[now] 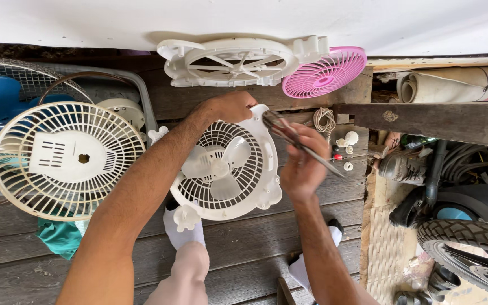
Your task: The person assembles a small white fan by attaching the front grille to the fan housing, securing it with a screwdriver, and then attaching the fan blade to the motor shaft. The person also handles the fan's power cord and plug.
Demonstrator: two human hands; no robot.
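Gripping the far rim of a small white fan (227, 166), the left hand (230, 107) has its fingers clamped on the housing, which rests on the wooden plank floor (244, 254) between the person's feet. Just right of it, the right hand (303, 164) has fingers closed around pliers (289, 135), their tips at the fan's rim. A larger white fan grille (63, 158) lies left; a pink grille (324, 72) stands far right.
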